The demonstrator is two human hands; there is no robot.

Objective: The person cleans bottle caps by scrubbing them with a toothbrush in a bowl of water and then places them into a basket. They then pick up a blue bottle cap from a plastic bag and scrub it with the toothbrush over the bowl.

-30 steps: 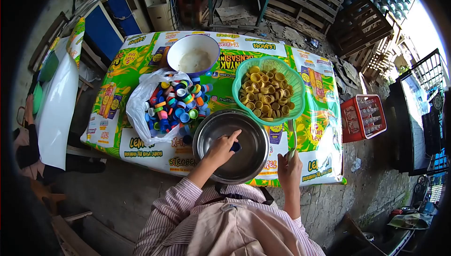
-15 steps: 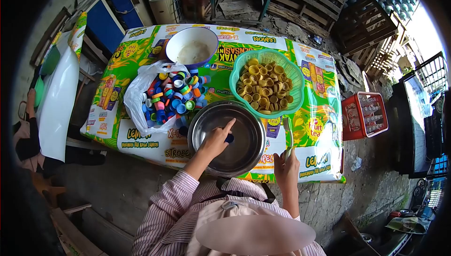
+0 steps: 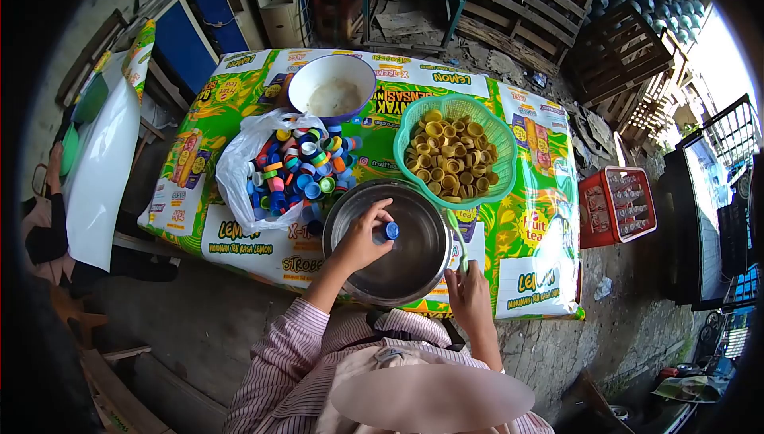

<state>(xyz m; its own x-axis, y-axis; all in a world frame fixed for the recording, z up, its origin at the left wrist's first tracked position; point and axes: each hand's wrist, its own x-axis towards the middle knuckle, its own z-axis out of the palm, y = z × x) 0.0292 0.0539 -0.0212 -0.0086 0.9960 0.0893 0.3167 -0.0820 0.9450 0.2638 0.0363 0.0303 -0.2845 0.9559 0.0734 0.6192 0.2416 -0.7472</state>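
Observation:
Over the steel basin (image 3: 334,268), my left hand (image 3: 364,239) pinches a blue bottle cap (image 3: 390,231), its fingers closed around the edge. My right hand (image 3: 469,291), closed, grips the pale green handle of a brush (image 3: 461,249) that looks like a toothbrush; its head lies by the basin's right rim and is hard to make out. To the left, a white plastic bag (image 3: 239,167) is open around a heap of coloured bottle caps (image 3: 298,171). A green basket (image 3: 408,128) on the right holds many yellowish caps or rings (image 3: 450,155).
A white enamel bowl (image 3: 302,88) with a blue rim stands at the back of the table (image 3: 255,247), which has a printed fruit-tea cover. Right of the table is a red crate (image 3: 593,207) of bottles. At far left, another person's hand (image 3: 56,165) touches a green object.
My left hand now shows the blue cap raised toward the brush side. My right hand has moved left with the brush, bringing it close to the basin's rim. The view has shifted slightly.

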